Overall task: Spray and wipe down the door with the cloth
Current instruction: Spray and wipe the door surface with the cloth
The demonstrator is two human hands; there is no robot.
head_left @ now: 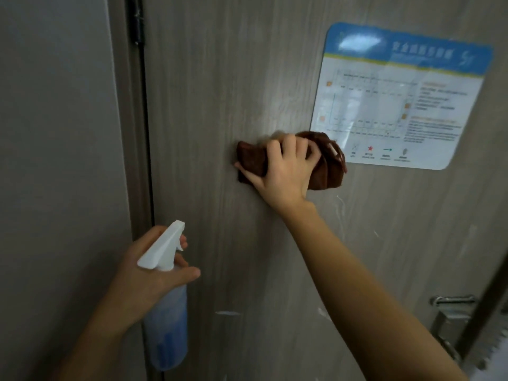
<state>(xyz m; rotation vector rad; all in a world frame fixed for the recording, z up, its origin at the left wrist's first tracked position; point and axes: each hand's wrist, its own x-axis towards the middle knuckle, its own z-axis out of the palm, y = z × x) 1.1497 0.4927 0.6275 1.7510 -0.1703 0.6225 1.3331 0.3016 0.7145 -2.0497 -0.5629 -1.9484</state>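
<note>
1. Left hand [145,273], nearest the camera at lower left: fingers and thumb wrapped round the neck of a bottle [166,320], one finger before the trigger.
2. Bottle: white spray head at top, translucent body with blue liquid, held upright just in front of the door's hinge edge.
3. Right hand [283,171], arm reaching up from lower right: fingers curled over a cloth [327,166], thumb stretched to the left; the hand presses the cloth flat to the door [220,78].
4. Cloth: brown, bunched, near the middle of the door face, its right end overlapping the lower left corner of a sign [398,97].
5. Sign: blue-headed laminated sheet, upper right of the door; print too blurred to read.
6. Handle [450,314]: metal, at the door's lower right edge.
7. Hinge [136,20]: dark, at the upper left edge, beside the frame [123,133].
8. Pale streaks show on the door's lower face.
</note>
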